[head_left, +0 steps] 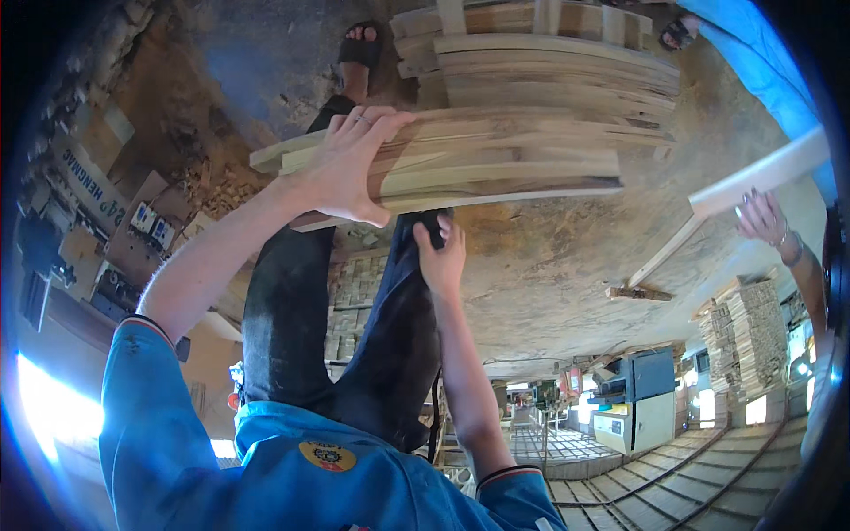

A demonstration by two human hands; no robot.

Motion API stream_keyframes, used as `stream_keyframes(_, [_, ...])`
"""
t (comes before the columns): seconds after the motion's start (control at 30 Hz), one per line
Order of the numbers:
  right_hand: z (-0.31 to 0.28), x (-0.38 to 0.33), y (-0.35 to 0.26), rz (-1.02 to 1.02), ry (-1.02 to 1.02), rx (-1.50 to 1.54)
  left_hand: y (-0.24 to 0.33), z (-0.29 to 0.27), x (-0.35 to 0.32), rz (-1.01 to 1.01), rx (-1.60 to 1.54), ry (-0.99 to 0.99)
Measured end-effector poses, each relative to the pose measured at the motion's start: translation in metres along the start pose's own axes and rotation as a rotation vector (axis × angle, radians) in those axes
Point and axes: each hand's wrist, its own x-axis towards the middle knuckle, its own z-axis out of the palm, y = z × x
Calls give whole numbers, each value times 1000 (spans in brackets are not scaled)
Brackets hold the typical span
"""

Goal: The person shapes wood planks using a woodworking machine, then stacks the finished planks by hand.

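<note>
Several long pale wooden boards [505, 168] lie side by side in front of me, crosswise over my knees. My left hand [350, 164] spans them near their left end, with its thumb over the near edge and its fingers over the far one. Just below the nearest board is my right hand [441, 255], beside my dark-trousered knee. Its thumb and fingers are apart and slightly bent, with nothing seen between them. Beyond lies a larger stack of similar boards [558, 66].
At the right, another person's hand [763, 217] is at a pale board [753, 173]. Thin wood strips [639, 293] lie on the floor. Wood chips [217, 188] and machinery [115, 288] are at the left. Stacked timber [748, 336] and a blue-and-white machine [633, 407] stand at the lower right.
</note>
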Motion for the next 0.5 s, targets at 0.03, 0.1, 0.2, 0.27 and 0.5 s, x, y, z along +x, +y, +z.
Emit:
stream_keyframes(0.03, [-3,5,-10,-19,-54,292,-4,-2,-8,-12,-2,-4])
stream_keyframes(0.1, [-10,7,-39,-104,-278,484,-14,-10,-25,-15,29,-67])
stream_keyframes(0.2, [-10,6,-58,-179,-553,953,-16,-16,-28,-12,58,-97])
stream_keyframes(0.27, [-1,6,-65,-172,-601,1343,-11,-16,-25,-10,54,-82])
stream_keyframes(0.5, [-19,35,-82,-380,-468,2362,59,-3,-14,12,104,34])
